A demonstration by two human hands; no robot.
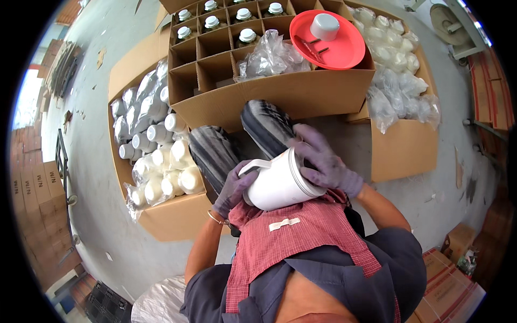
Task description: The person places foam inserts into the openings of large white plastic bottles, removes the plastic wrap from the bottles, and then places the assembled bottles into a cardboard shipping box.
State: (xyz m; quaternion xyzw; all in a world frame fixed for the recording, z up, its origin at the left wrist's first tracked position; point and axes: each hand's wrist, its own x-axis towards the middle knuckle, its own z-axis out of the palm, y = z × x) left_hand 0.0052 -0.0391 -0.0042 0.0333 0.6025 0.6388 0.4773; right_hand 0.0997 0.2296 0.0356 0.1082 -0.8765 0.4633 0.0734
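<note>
On the floor (92, 199) at the far left, an open carton (175, 220) is seen packed with wrapped white pieces (144, 142), some covered by clear film. Beside its right edge, the left grip (234, 189), a purple-gloved hand, is clamped on the handle side of a white container (277, 189). The container is laid tilted across the lap, its body rested against the red checked apron (299, 231), its ringed rim turned to the right. Beyond the knees stands a divided carton (280, 101); white-capped bottles (212, 22) are held in its far cells, and a crumpled plastic bag (273, 56) is heaped near its front edge. At the container's rim, the right grip (326, 164) is slightly blurred, its fingers spread apart; how firmly the rim is pressed cannot be told. For good handling, the body should be kept braced against the apron by the left grip, the wall held without squeezing, and pressure from the right fingers spread evenly around the rim, so that no roll off the lap is allowed. At the divided carton's front right corner, a red tray (353, 47) is set, bearing a pale cup-shaped piece (325, 27). Farthest right, more bagged white pieces are held in another carton (404, 149).
</note>
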